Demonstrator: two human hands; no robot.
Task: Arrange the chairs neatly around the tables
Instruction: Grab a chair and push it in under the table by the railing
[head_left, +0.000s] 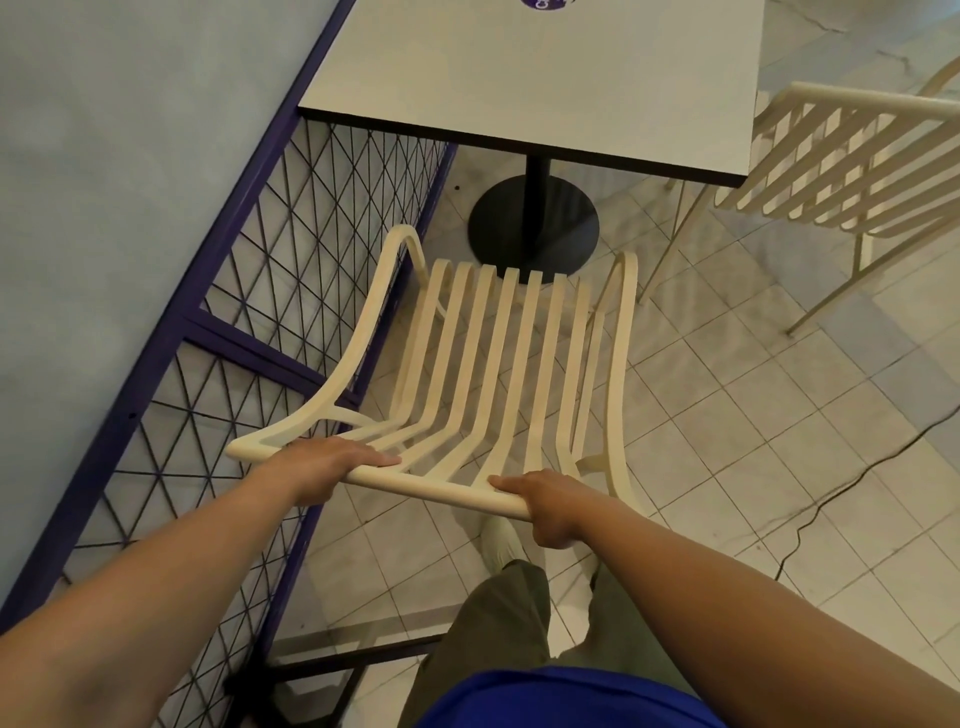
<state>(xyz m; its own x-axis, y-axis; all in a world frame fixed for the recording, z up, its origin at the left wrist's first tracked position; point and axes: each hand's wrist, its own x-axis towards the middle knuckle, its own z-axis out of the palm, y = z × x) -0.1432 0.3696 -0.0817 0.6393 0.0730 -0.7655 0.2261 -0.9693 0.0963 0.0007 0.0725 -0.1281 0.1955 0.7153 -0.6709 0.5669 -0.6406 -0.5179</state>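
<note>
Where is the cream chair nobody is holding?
The free chair stands at the head view's upper right, beside the right edge of the white table, apart from the held chair.

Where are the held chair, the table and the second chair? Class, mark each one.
held chair (447, 492): head view, middle of its top rail.
table (545, 78): head view, bare part of the tabletop.
second chair (872, 98): head view, on its top rail.
</note>
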